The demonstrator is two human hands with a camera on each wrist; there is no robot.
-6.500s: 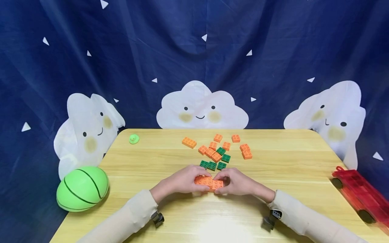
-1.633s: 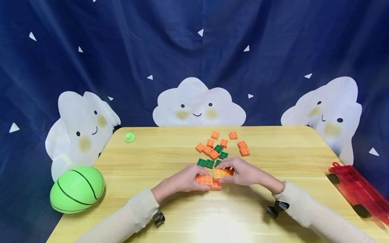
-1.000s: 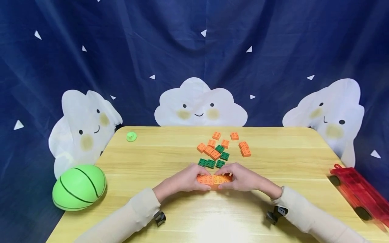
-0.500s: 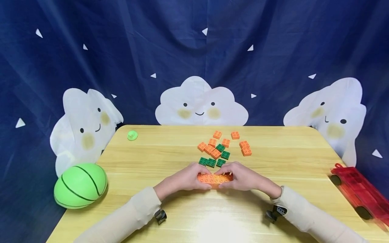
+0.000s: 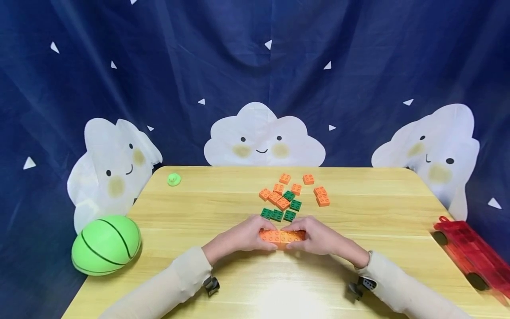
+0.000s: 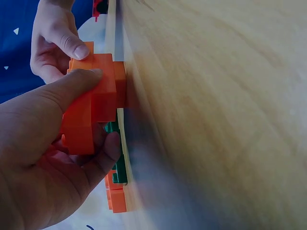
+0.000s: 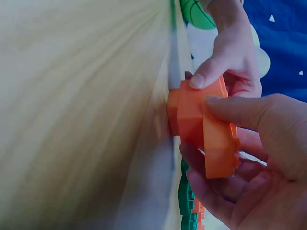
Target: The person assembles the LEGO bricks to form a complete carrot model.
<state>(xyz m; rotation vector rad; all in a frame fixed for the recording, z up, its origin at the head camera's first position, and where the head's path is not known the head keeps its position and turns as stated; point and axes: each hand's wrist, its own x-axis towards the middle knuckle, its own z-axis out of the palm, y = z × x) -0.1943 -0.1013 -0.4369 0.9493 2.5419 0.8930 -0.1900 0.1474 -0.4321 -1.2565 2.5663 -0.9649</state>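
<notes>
Left grip (image 5: 252, 233) and right grip (image 5: 318, 236) each pinch the orange stack (image 7: 191, 112); uneven pressing could lever its overhanging top bricks (image 7: 218, 155) loose.

No text, label, brand, number or sign can be read on the table (image 5: 199, 204), on things upon it, or on the curtain (image 5: 199, 57) behind it.

The bricks (image 5: 280, 239) look smooth plastic, tabletop (image 5: 207, 204) glossy wood, backdrop (image 5: 223, 53) cloth.

Head view: high, forward-down across table (image 5: 227, 283). Wrist views: close, low, sideways, from opposite sides, sharing orange stack (image 6: 104, 98).
</notes>
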